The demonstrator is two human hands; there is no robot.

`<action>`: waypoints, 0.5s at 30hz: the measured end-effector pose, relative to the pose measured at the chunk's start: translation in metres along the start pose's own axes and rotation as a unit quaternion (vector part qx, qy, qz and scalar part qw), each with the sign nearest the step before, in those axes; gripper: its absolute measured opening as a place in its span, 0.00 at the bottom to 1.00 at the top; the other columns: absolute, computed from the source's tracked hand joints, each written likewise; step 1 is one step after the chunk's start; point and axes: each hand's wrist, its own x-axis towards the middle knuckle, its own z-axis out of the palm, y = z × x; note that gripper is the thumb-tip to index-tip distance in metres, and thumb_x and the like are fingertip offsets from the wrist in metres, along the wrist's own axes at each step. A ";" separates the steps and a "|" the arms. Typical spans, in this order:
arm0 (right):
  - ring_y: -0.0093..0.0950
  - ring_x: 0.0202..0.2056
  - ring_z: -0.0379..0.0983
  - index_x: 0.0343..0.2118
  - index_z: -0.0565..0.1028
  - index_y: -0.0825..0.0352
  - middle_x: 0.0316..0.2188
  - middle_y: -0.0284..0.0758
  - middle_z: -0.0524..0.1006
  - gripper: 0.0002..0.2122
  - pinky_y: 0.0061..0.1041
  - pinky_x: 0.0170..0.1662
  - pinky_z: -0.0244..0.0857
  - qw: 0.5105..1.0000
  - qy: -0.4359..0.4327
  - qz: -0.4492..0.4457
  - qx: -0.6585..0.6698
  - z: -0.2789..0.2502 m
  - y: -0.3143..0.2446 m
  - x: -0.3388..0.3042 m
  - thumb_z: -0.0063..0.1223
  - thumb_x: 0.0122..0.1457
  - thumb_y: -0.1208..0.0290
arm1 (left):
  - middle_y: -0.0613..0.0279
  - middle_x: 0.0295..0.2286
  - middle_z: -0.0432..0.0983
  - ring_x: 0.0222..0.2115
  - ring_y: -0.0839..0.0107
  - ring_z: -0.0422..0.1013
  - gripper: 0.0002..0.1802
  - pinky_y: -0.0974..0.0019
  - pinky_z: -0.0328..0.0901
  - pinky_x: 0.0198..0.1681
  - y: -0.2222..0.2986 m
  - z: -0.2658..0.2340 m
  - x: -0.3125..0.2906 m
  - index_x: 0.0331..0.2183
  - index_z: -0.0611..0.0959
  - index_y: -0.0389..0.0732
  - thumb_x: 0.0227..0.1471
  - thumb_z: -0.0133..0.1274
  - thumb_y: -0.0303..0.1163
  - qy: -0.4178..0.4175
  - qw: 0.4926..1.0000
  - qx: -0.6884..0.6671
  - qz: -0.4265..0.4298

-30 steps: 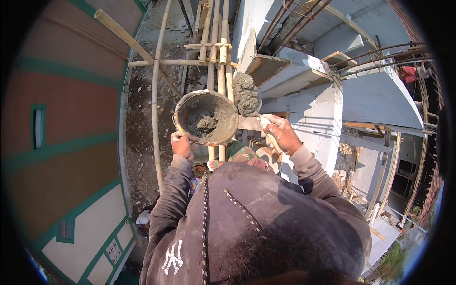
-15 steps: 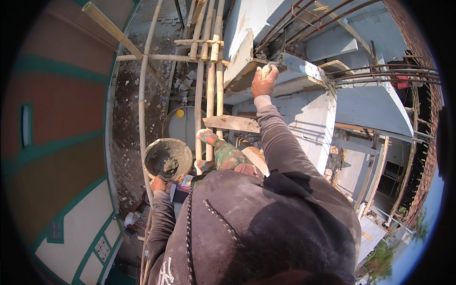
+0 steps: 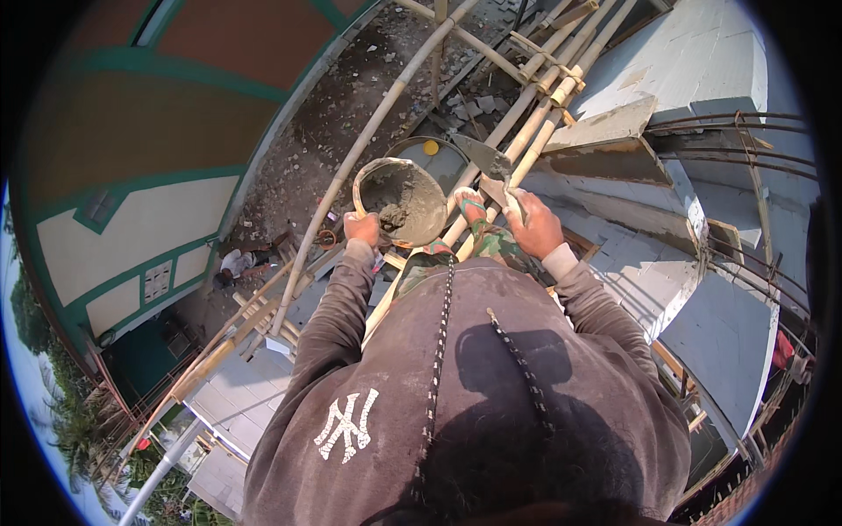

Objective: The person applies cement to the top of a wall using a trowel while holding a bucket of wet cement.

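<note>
My left hand [image 3: 360, 227] is closed on the near left rim of a round bucket [image 3: 424, 191]. Grey wet mortar [image 3: 393, 216] lies in a lump inside it and smears its inner wall. To the bucket's right, my right hand [image 3: 537, 226] is wrapped around the handle of a trowel [image 3: 484, 160]. The trowel's flat blade points away and to the left, over the bamboo poles, apart from the bucket. My foot [image 3: 471, 206] in a sandal is below, between the two hands, by the poles.
Bamboo scaffold poles [image 3: 531, 123] run away under me; another long pole [image 3: 368, 131] passes left of the bucket. A grey concrete ledge [image 3: 605, 162] with rusty rebar [image 3: 745, 158] is at right. Far below lie rubble ground [image 3: 307, 162] and a drum with a yellow spot [image 3: 431, 148].
The view has swung toward the left. My right hand has drawn back from the ledge toward the bucket, and the trowel blade now shows. My left hand still holds the bucket.
</note>
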 end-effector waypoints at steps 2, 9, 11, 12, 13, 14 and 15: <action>0.46 0.49 0.76 0.52 0.74 0.65 0.46 0.47 0.78 0.18 0.41 0.52 0.71 0.984 -0.123 -0.026 -0.129 0.020 -0.027 0.010 0.51 0.61 0.64 | 0.57 0.25 0.74 0.25 0.67 0.71 0.14 0.61 0.68 0.30 -0.010 -0.005 -0.009 0.32 0.73 0.33 0.42 0.58 0.27 -0.023 0.997 0.014 0.068; 0.46 0.43 0.80 0.45 0.74 0.68 0.40 0.47 0.79 0.11 0.41 0.45 0.75 0.957 -0.080 0.026 -0.279 0.049 -0.067 0.071 0.47 0.63 0.70 | 0.47 0.37 0.64 0.38 0.52 0.66 0.15 0.55 0.64 0.44 0.146 0.026 -0.112 0.35 0.70 0.33 0.42 0.55 0.23 -0.089 0.911 0.100 0.390; 0.47 0.43 0.80 0.43 0.75 0.69 0.39 0.48 0.80 0.11 0.42 0.47 0.74 0.958 -0.119 -0.003 -0.261 0.024 -0.067 0.074 0.49 0.61 0.69 | 0.47 0.38 0.66 0.40 0.50 0.67 0.18 0.55 0.64 0.46 0.170 0.024 -0.119 0.40 0.71 0.32 0.44 0.54 0.24 -0.105 0.893 0.119 0.421; 0.47 0.43 0.79 0.42 0.75 0.69 0.39 0.49 0.80 0.11 0.42 0.47 0.73 0.958 -0.138 -0.015 -0.251 0.007 -0.064 0.074 0.50 0.61 0.68 | 0.47 0.38 0.66 0.40 0.51 0.67 0.18 0.56 0.64 0.46 0.182 0.023 -0.123 0.40 0.71 0.32 0.44 0.54 0.23 -0.113 0.886 0.111 0.436; 0.48 0.43 0.79 0.41 0.76 0.69 0.39 0.49 0.81 0.11 0.43 0.48 0.73 0.958 -0.156 -0.027 -0.241 -0.007 -0.058 0.074 0.51 0.60 0.68 | 0.48 0.37 0.66 0.40 0.51 0.67 0.18 0.56 0.64 0.46 0.191 0.024 -0.124 0.39 0.71 0.32 0.44 0.53 0.23 -0.122 0.878 0.103 0.452; 0.48 0.45 0.78 0.44 0.77 0.71 0.38 0.51 0.81 0.16 0.42 0.51 0.72 0.959 -0.182 -0.030 -0.214 -0.010 -0.046 0.073 0.54 0.58 0.64 | 0.51 0.37 0.65 0.38 0.57 0.67 0.17 0.60 0.64 0.44 0.196 0.025 -0.123 0.39 0.71 0.32 0.44 0.52 0.22 -0.142 0.871 0.095 0.461; 0.49 0.46 0.78 0.46 0.77 0.71 0.40 0.52 0.81 0.17 0.41 0.51 0.71 0.967 -0.185 -0.025 -0.171 -0.010 -0.036 0.068 0.55 0.58 0.64 | 0.51 0.36 0.64 0.37 0.59 0.67 0.17 0.61 0.64 0.43 0.199 0.026 -0.124 0.39 0.71 0.32 0.44 0.52 0.21 -0.164 0.860 0.099 0.473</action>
